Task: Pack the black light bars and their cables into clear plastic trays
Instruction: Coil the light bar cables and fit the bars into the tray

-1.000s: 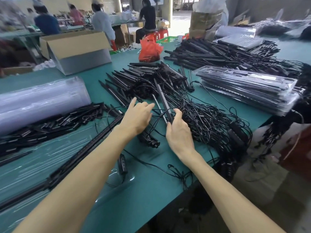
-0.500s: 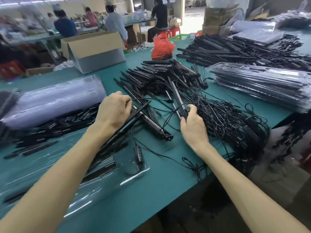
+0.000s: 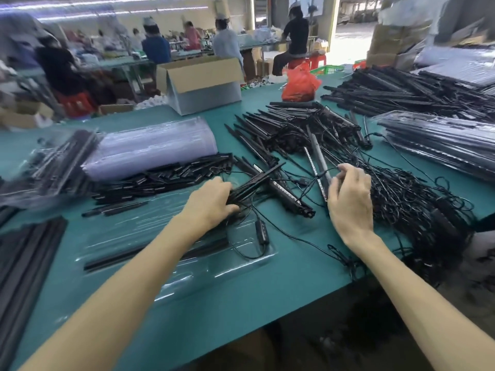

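A clear plastic tray (image 3: 241, 266) lies on the green table in front of me, holding black light bars and a cable with a black controller (image 3: 261, 231). My left hand (image 3: 211, 202) grips the end of a bundle of black light bars (image 3: 254, 182) above the tray's far side. To the right, my right hand (image 3: 349, 195) pinches the near end of another light bar (image 3: 317, 153) that points away into the pile of loose bars (image 3: 294, 124). A mass of tangled black cables (image 3: 409, 202) lies beside my right hand.
A roll of clear trays (image 3: 150, 148) and small black parts (image 3: 160, 180) lie at the left. Packed trays (image 3: 442, 143) are stacked at the right, more bars (image 3: 401, 92) behind. An open cardboard box (image 3: 203, 84) and a red bag (image 3: 300, 84) stand far back. The table edge runs near right.
My left hand has drawn the bundle of light bars back and down toward the tray. My right hand has slid slightly along its bar and now pinches its end with a cable.
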### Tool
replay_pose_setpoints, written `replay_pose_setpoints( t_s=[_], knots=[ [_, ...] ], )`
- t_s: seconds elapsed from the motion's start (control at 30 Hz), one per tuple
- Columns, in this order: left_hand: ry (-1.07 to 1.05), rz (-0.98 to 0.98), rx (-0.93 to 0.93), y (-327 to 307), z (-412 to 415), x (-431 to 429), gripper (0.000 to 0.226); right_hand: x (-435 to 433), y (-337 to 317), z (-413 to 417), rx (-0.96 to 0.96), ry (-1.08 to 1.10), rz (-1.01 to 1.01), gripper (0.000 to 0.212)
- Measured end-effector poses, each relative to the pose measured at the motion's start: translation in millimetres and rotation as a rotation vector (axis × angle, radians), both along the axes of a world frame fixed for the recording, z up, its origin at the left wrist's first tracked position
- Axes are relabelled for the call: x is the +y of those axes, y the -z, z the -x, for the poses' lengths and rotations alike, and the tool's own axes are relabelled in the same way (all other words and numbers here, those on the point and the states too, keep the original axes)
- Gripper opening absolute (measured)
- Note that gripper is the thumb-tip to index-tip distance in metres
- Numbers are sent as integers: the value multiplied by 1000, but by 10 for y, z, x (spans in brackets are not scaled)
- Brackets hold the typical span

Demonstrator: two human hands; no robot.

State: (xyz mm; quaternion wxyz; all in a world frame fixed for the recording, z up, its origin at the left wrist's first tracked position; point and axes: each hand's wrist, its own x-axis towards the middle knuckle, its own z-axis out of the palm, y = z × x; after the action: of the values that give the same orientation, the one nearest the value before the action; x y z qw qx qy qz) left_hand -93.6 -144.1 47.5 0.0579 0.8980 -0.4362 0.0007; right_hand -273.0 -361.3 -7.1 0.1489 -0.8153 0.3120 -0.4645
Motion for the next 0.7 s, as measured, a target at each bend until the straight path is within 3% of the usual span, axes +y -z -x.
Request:
replay_pose_setpoints(
  t_s=[0.13, 0.37, 0.47, 0.57, 0.63, 0.7],
  knots=[
    [-38, 113, 22, -7, 33, 57, 24, 35, -17, -3, -59, -135, 264, 21],
    [-12, 424, -9, -370, -90, 403, 23, 293, -204, 6, 78, -289, 498, 13],
    [21, 573, -20, -524, -137, 581, 28, 639, -386, -65, 248, -509, 318, 15],
    [43, 641, -71, -584, -106, 706, 29, 961, -497, -213, 486, -670, 43, 34],
    [54, 664, -117, -584, -91, 776, 29, 1112, -501, -315, 650, -644, 41, 46],
    [25, 681, -139, -565, -106, 856, 27, 1230, -435, -399, 803, -593, 88, 42]
  ],
)
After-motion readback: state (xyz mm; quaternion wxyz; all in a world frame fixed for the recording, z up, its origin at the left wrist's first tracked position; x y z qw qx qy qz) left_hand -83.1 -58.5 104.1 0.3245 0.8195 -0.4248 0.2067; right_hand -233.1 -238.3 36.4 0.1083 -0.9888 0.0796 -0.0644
